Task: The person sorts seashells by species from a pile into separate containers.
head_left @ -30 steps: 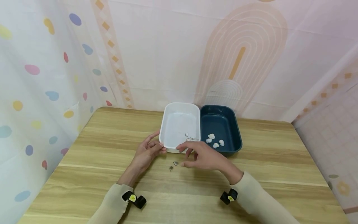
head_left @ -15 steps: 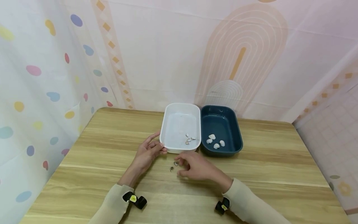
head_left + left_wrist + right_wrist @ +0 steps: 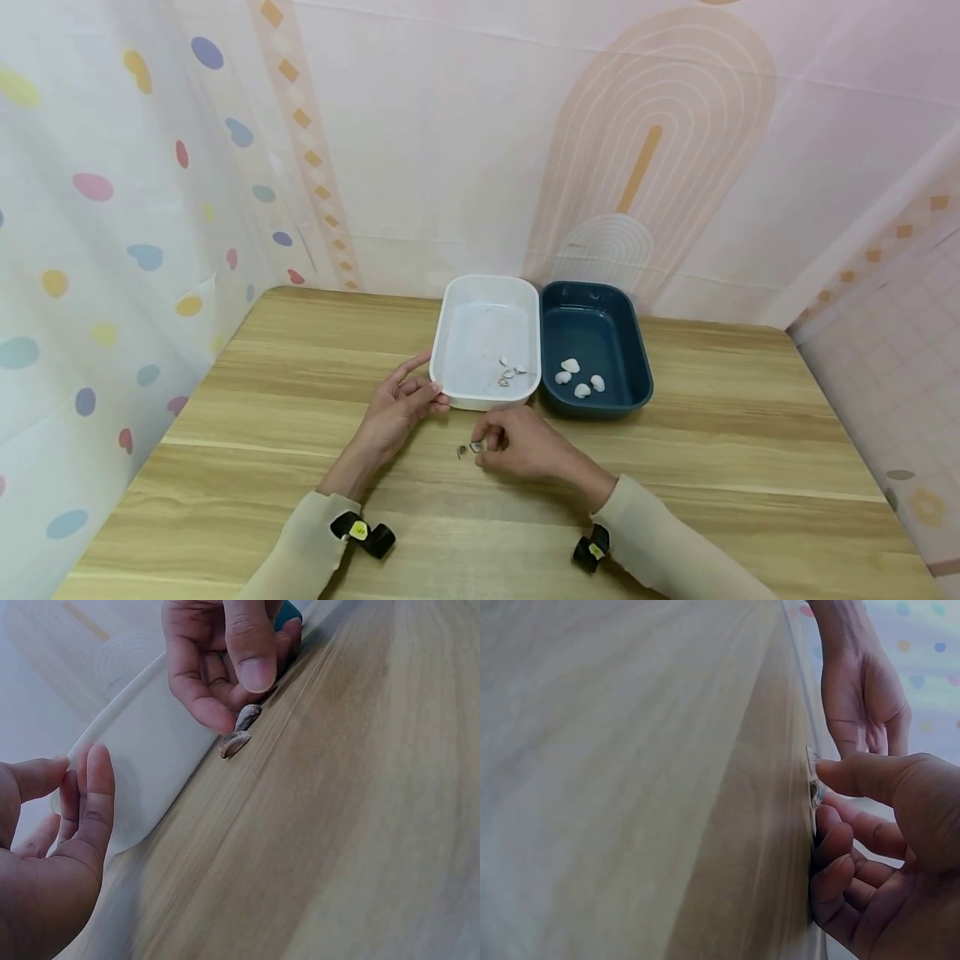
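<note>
My left hand [image 3: 396,417] pinches the front left corner of a white rectangular dish [image 3: 437,333], thumb on the rim and fingers against the outside. In front of that dish my right hand [image 3: 525,446] reaches down to the tabletop. Between its thumb and forefinger it pinches a small ribbed seashell [image 3: 248,716], low at the wood. A second brownish seashell [image 3: 235,743] lies right beside it on the table. Several small seashells [image 3: 507,374] lie in the front right part of the white dish. The right wrist view shows the pinched shell partly covered by the fingers.
A dark blue rectangular dish [image 3: 643,354] stands against the white dish's right side, with several white seashells [image 3: 582,390] near its front. Both dishes stand at the back of the wooden table [image 3: 750,467], before a patterned curtain [image 3: 420,150].
My right hand has come back from above the dishes' front edge down to the table and taken hold of a seashell, which shifted slightly. My left hand has stayed on the white dish.
</note>
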A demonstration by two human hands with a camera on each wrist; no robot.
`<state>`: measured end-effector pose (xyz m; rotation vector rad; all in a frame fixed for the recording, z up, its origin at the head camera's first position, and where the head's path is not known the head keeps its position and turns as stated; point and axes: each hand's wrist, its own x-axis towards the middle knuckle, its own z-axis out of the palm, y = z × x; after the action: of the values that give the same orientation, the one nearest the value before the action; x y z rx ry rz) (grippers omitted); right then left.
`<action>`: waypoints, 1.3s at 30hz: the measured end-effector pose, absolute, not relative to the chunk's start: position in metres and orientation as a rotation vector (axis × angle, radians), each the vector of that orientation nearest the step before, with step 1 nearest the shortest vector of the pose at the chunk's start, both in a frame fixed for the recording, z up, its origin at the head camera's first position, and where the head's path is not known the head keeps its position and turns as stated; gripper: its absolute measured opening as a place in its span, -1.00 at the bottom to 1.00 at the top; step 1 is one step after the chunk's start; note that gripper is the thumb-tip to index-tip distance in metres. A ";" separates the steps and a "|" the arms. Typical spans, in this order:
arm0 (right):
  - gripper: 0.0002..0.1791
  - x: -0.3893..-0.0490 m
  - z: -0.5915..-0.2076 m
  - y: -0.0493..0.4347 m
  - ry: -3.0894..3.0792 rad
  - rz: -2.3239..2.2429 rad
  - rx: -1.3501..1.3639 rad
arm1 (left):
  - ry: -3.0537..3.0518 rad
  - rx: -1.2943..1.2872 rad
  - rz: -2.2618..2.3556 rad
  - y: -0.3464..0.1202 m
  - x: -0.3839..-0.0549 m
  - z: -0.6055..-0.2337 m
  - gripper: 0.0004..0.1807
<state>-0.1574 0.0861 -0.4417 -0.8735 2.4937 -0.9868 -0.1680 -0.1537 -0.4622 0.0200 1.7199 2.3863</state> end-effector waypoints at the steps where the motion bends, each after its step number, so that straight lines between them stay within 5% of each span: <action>1: -0.87 -0.158 -0.442 0.086 2.499 -0.992 -0.866 | 1.721 0.021 2.386 -0.154 -0.168 -0.462 -0.28; 21: -0.92 -0.153 -0.442 0.084 2.560 -1.001 -0.853 | 1.715 0.023 2.396 -0.154 -0.169 -0.461 -0.29; 39: -0.90 -0.150 -0.403 0.098 2.486 -1.039 -0.888 | 1.721 0.006 2.388 -0.154 -0.168 -0.461 -0.30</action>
<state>-0.1504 0.0983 -0.4028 -0.8880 2.4859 -1.0387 -0.1677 -0.1538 -0.4609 0.0062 1.7208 2.3875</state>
